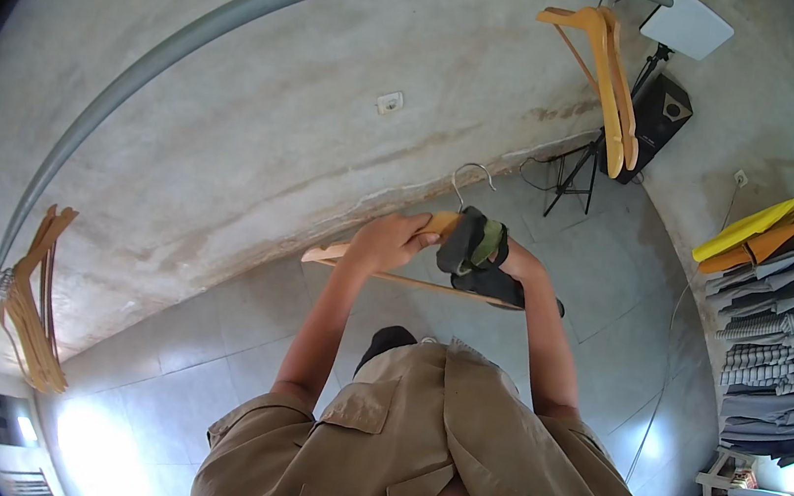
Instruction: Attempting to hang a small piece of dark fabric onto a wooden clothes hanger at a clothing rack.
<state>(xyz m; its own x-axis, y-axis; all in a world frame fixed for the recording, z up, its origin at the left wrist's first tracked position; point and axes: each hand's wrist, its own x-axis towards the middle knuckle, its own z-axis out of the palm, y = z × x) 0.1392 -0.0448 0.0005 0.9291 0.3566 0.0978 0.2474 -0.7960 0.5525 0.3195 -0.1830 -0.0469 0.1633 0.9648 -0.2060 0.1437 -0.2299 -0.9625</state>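
My left hand [392, 241] grips the neck of a wooden clothes hanger [442, 224] in front of me. The hanger's metal hook points up toward the wall, and its bottom bar runs below both hands. A bunched piece of dark grey and green cloth [474, 241] sits at the hanger's right shoulder. My right hand [518, 260] is at that cloth, its fingers mostly hidden in the folds. Just under the cloth shows a black item [492, 286], which could be a shoe or more fabric; I cannot tell.
A grey metal rail [270, 6] arches overhead, with wooden hangers at its left [36, 308] and right [606, 88] ends. A black speaker [654, 123] and a light panel [687, 23] on a stand occupy the far corner. Shirts [775, 346] hang along the right wall.
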